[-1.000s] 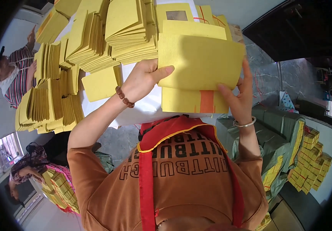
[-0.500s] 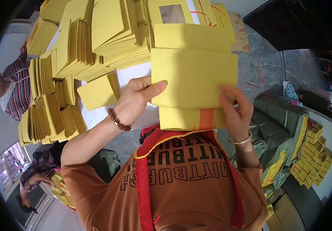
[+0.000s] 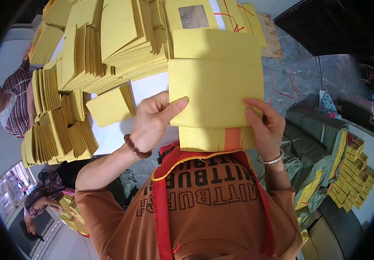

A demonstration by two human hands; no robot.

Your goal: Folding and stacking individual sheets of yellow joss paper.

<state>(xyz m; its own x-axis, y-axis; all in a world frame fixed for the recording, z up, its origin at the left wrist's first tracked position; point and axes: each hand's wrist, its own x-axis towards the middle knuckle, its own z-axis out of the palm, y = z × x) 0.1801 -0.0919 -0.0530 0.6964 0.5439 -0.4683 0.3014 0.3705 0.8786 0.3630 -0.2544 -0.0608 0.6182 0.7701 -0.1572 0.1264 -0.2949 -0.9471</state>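
My left hand (image 3: 154, 119) and my right hand (image 3: 262, 125) hold a folded yellow paper sheet (image 3: 215, 93) by its left and right edges, in front of my chest. Under it lies another yellow sheet with an orange stripe (image 3: 232, 138). Behind it stands a stack of yellow sheets (image 3: 219, 43) tied with red string. A bead bracelet sits on my left wrist, a metal bangle on my right.
Fanned piles of yellow paper (image 3: 109, 47) cover the white table (image 3: 113, 136) to the left. One person in a striped shirt (image 3: 11, 106) sits at far left, another (image 3: 44, 197) lower left. Bundled yellow packs (image 3: 353, 173) and green sacks (image 3: 312, 147) lie at right.
The yellow sheet in my hands has come closer and squared up against the stack. My left thumb has slid along its left edge, my right hand along its right edge.
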